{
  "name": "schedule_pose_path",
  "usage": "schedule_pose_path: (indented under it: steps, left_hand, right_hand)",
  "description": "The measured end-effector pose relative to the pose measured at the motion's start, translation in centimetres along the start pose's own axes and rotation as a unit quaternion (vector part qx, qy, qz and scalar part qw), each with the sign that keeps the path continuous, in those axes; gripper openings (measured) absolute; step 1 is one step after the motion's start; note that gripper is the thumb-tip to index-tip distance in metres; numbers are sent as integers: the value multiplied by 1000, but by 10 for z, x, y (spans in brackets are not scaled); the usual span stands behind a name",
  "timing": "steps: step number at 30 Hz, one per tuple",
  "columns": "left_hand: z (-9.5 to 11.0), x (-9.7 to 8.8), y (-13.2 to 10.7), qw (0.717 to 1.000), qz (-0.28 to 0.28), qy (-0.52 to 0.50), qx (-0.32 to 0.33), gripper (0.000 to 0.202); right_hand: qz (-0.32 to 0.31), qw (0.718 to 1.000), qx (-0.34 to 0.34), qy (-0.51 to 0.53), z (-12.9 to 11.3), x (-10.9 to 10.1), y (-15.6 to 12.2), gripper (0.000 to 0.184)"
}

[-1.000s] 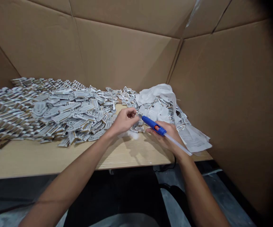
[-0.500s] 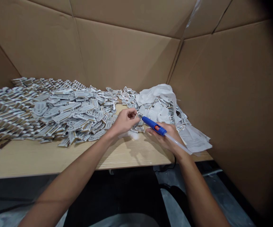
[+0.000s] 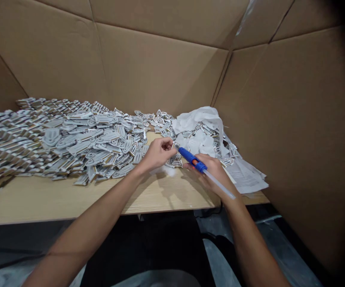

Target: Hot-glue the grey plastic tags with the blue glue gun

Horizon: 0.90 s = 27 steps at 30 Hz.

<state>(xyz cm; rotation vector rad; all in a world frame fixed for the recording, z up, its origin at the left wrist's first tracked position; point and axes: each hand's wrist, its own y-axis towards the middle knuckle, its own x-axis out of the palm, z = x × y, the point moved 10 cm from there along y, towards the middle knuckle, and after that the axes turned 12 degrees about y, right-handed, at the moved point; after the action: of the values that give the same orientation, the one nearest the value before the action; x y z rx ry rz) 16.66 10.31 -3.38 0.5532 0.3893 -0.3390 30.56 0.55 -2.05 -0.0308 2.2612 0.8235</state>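
A blue tool with a clear rod (image 3: 190, 156) is gripped in the right hand (image 3: 212, 173) over the right end of the tabletop (image 3: 71, 199); a small pale piece (image 3: 173, 145) is pinched at its tip by the fingers of the left hand (image 3: 157, 153). A slip could lose it among the grey tags (image 3: 100, 143).

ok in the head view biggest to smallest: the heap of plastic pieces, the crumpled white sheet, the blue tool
The heap of plastic pieces, then the crumpled white sheet, then the blue tool, which sits nearer the camera.
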Motion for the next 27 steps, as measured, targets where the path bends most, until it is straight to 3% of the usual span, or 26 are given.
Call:
schedule_pose_path:
  steps: [8, 17, 19, 23, 25, 27]
  left_hand:
    - [-12, 7, -2, 992, -36, -89, -78, 21]
    - [-7, 4, -1, 994, -72, -63, -50, 20]
    - [-7, -1, -1, 997, -56, -26, -45, 19]
    - [-5, -12, 0, 991, -6, 133, -29, 23]
    - [1, -21, 1, 972, 34, 232, -11, 26]
    - [11, -38, 2, 937, 94, 337, 14, 24]
  right_hand:
    - [-7, 1000, 24, -3, 5, 10, -1, 24]
    - [-6, 998, 13, -61, -4, 15, -5, 13]
    - [39, 996, -4, -82, -9, 8, -6, 13]
    - [221, 969, -49, -103, -20, -36, -14, 25]
    - [261, 956, -49, -121, -18, -53, -17, 34]
    - [261, 956, -38, -130, -12, -62, -17, 37]
